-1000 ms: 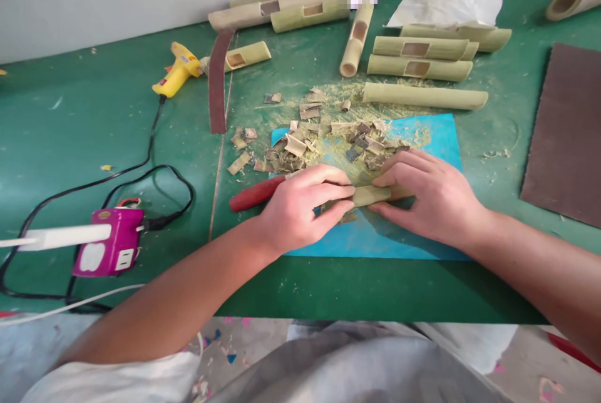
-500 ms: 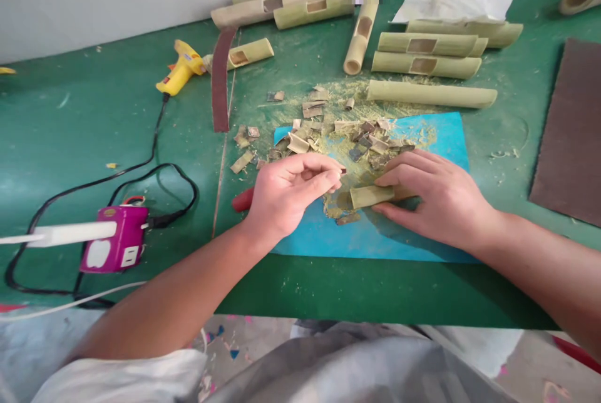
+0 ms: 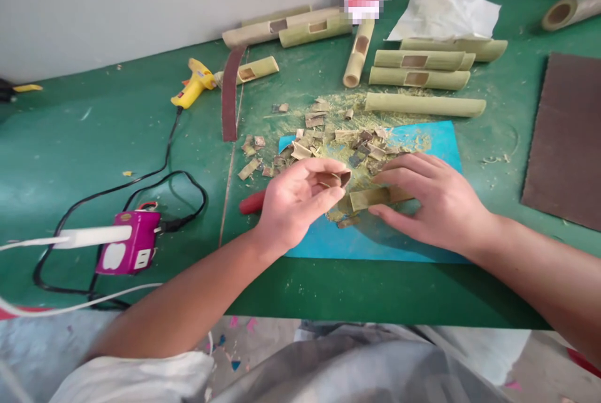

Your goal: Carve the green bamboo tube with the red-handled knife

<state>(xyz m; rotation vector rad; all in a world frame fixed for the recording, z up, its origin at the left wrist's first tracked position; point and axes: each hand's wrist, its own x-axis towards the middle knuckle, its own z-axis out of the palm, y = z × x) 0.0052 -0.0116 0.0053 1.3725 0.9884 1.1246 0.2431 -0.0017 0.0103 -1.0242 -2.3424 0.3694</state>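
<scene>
My left hand (image 3: 298, 199) pinches a small folded piece of sandpaper (image 3: 345, 178) between thumb and fingers, dark brown on one face. Just right of it, my right hand (image 3: 427, 193) has its thumb and fingers around a short bamboo piece (image 3: 370, 198) that lies across the blue sheet (image 3: 375, 243). The right end of that bamboo is hidden under the palm. Bamboo offcuts (image 3: 301, 151) and yellowish dust lie beyond both hands, partly on the sheet. A red handle (image 3: 252, 203) shows beside my left wrist.
Bamboo tubes (image 3: 425, 104) with several others lie at the back. A yellow glue gun (image 3: 193, 85), a sandpaper strip (image 3: 230, 96) and a purple power adapter (image 3: 129, 243) with cables are at left. A brown sheet (image 3: 566, 140) lies at right.
My left hand's fingers have parted slightly, showing more of the folded sandpaper. My right hand stays at the bamboo, its grip a little looser. The camera view has shifted slightly.
</scene>
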